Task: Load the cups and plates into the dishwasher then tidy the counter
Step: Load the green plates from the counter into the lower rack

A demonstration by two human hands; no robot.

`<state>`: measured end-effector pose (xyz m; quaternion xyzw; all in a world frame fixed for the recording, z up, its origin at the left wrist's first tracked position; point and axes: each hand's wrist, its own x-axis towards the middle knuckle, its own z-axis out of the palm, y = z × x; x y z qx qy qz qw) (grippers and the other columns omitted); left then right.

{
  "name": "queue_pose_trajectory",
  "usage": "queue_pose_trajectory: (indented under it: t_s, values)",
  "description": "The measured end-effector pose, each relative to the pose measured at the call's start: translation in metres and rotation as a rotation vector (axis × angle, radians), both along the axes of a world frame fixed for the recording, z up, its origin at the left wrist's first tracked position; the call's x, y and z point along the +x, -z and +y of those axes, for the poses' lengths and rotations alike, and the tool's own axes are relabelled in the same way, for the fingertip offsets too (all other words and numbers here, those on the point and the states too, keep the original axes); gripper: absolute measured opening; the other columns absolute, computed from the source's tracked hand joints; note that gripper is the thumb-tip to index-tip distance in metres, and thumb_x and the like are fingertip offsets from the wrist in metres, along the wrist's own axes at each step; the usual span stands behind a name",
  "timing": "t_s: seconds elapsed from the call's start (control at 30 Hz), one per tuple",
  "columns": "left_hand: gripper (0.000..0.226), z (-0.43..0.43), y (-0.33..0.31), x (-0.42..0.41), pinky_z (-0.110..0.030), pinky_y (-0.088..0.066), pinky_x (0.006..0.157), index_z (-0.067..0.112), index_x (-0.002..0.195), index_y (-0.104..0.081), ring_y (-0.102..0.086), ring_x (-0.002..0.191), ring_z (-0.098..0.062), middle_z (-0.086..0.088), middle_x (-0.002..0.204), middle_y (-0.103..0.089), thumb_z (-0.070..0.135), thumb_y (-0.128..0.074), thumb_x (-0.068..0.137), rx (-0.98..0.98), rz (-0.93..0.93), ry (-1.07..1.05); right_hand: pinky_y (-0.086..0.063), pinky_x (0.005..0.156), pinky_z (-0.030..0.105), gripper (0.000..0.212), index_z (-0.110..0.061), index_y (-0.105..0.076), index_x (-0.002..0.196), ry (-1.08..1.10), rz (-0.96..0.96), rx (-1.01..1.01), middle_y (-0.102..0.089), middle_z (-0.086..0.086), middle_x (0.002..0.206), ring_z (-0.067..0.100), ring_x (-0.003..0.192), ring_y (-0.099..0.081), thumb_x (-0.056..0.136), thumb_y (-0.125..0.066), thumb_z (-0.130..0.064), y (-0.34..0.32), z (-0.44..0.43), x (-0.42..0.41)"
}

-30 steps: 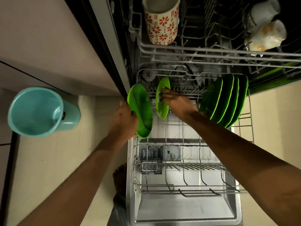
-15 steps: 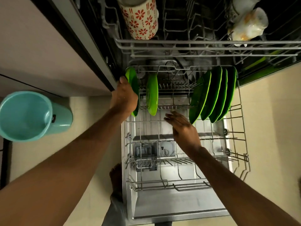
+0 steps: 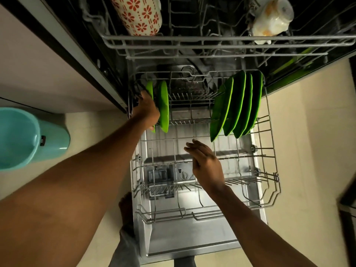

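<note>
Seating a green plate (image 3: pixel 149 89) upright at the far left of the lower rack (image 3: pixel 271 132) with the left hand (image 3: pixel 147 110) gripping its rim, right hand (image 3: pixel 207 163) loose and empty above the wires (best released only once wedged between tines).

Green plates (image 3: pixel 238 105) upright in lower rack (image 3: pixel 276 176)

My left arm reaches forward, and my left hand (image 3: pixel 147 110) holds the edge of a green plate (image 3: pixel 149 89). My right hand (image 3: pixel 207 164) hovers nearer to me, fingers straight, palm turned left.
</note>
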<state>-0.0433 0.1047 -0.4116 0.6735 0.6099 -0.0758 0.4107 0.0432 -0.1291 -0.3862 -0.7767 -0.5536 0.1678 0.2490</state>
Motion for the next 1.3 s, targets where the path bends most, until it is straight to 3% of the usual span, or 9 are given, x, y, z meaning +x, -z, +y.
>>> queue_pose_trajectory:
  t_s: [0.2, 0.37, 0.47, 0.6, 0.77, 0.87, 1.0, 1.17, 1.3]
  values:
    - [0.053, -0.003, -0.002, -0.005, -0.057, -0.053, 0.083, 0.02, 0.127, -0.023, -0.059, 0.105, -0.044, -0.02, 0.126, -0.052, 0.031, -0.051, 0.083, -0.106, -0.063, -0.071, -0.058, 0.083, 0.033, 0.042, -0.006, -0.074, 0.102, 0.013, 0.002, -0.003, -0.071, 0.009, 0.109, 0.026, 0.113, -0.063, 0.074, -0.06, 0.021, -0.007, -0.007, 0.005]
    - [0.054, -0.039, -0.036, -0.023, -0.051, -0.052, 0.085, 0.009, 0.136, -0.03, -0.059, 0.103, -0.042, -0.023, 0.128, -0.05, 0.027, -0.052, 0.09, 0.122, -0.152, -0.047, -0.055, 0.089, 0.031, 0.039, -0.007, -0.072, 0.107, 0.008, 0.007, -0.02, -0.07, 0.008, 0.112, 0.023, 0.115, -0.062, 0.077, -0.061, 0.015, -0.027, -0.01, 0.004]
    - [0.048, -0.07, -0.07, -0.042, -0.051, -0.051, 0.081, 0.005, 0.13, -0.04, -0.057, 0.102, -0.041, -0.024, 0.116, -0.055, 0.025, -0.051, 0.088, 0.253, -0.193, -0.015, -0.053, 0.09, 0.029, 0.039, -0.009, -0.071, 0.11, -0.01, 0.01, -0.007, -0.069, 0.006, 0.113, 0.021, 0.117, -0.06, 0.077, -0.059, 0.011, -0.049, -0.007, 0.003]
    - [0.041, -0.117, -0.14, -0.069, -0.047, -0.047, 0.091, 0.008, 0.131, -0.043, -0.048, 0.117, -0.033, -0.017, 0.13, -0.049, 0.026, -0.05, 0.094, 0.341, -0.157, 0.066, -0.052, 0.089, 0.029, 0.035, -0.01, -0.071, 0.108, -0.024, 0.019, 0.022, -0.069, 0.004, 0.112, 0.02, 0.115, -0.06, 0.08, -0.058, 0.004, -0.091, 0.0, -0.003]
    - [0.041, -0.167, -0.214, -0.109, -0.044, -0.042, 0.096, 0.015, 0.133, -0.043, -0.049, 0.12, -0.03, -0.01, 0.132, -0.053, 0.028, -0.048, 0.094, 0.419, -0.093, 0.076, -0.051, 0.091, 0.029, 0.028, -0.013, -0.07, 0.112, -0.074, 0.043, 0.015, -0.067, 0.001, 0.117, 0.014, 0.115, -0.058, 0.088, -0.057, -0.007, -0.152, -0.005, -0.017]
    - [0.044, -0.188, -0.247, -0.132, -0.042, -0.03, 0.109, 0.016, 0.137, -0.041, -0.032, 0.139, -0.023, -0.005, 0.145, -0.044, 0.035, -0.044, 0.097, 0.45, -0.071, 0.009, -0.043, 0.099, 0.027, 0.029, -0.016, -0.066, 0.12, -0.13, 0.052, -0.047, -0.064, -0.001, 0.124, 0.013, 0.121, -0.052, 0.093, -0.055, -0.016, -0.188, -0.01, -0.031]
    - [0.049, -0.213, -0.291, -0.166, -0.039, -0.02, 0.115, 0.016, 0.143, -0.037, -0.014, 0.147, -0.017, 0.0, 0.154, -0.031, 0.037, -0.04, 0.099, 0.489, -0.059, -0.047, -0.035, 0.106, 0.028, 0.033, -0.014, -0.06, 0.127, -0.197, 0.052, -0.063, -0.06, 0.003, 0.129, 0.018, 0.128, -0.046, 0.096, -0.054, -0.023, -0.236, -0.018, -0.064]
    - [0.05, -0.238, -0.346, -0.223, -0.036, -0.019, 0.115, 0.018, 0.144, -0.036, -0.017, 0.146, -0.017, 0.0, 0.154, -0.032, 0.038, -0.042, 0.099, 0.553, -0.03, -0.125, -0.027, 0.113, 0.03, 0.041, -0.011, -0.054, 0.134, -0.299, 0.068, -0.063, -0.054, 0.007, 0.138, 0.021, 0.136, -0.039, 0.096, -0.054, -0.028, -0.289, -0.024, -0.123]
    - [0.05, -0.255, -0.386, -0.287, -0.035, -0.021, 0.115, 0.018, 0.142, -0.038, -0.021, 0.145, -0.018, -0.001, 0.153, -0.033, 0.042, -0.041, 0.098, 0.613, 0.001, -0.192, -0.029, 0.112, 0.03, 0.04, -0.008, -0.057, 0.13, -0.364, 0.081, 0.016, -0.058, 0.009, 0.133, 0.024, 0.132, -0.045, 0.095, -0.056, -0.028, -0.329, -0.028, -0.188]
